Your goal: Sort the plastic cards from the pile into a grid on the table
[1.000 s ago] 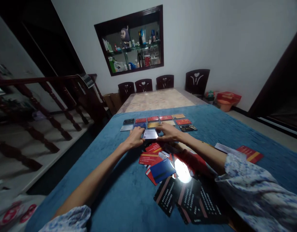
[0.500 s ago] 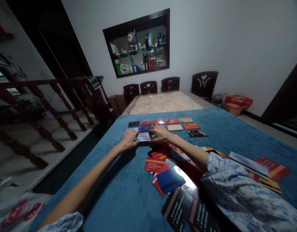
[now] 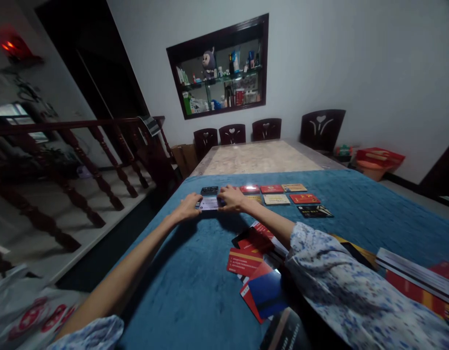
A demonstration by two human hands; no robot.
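Between my two hands is a pale lavender card (image 3: pixel 208 203) with dark print, held by its short ends over the left end of the card rows. My left hand (image 3: pixel 188 208) is closed on its left edge, and the fingers of my right hand (image 3: pixel 231 198) grip its right edge. Just behind it lies a black card (image 3: pixel 210 190). To the right are red cards (image 3: pixel 271 189), a cream card (image 3: pixel 276 200) and a black card with a pale pattern (image 3: pixel 314 211). My right hand hides part of the rows. Nearer me, a loose heap holds a blue card (image 3: pixel 267 293) and red cards (image 3: pixel 242 261).
A blue cloth (image 3: pixel 166 287) covers the near part of the table, with the pale tabletop (image 3: pixel 260 156) beyond. More cards (image 3: pixel 416 267) lie at the right, partly behind my sleeve. Chairs (image 3: pixel 267 129) stand at the far end, a railing (image 3: pixel 74 150) and a plastic bag (image 3: pixel 30 306) at the left.
Both hands have moved left along the rows with the lavender card between them. The view has shifted, so the table and the wall shelf sit farther right in the picture.
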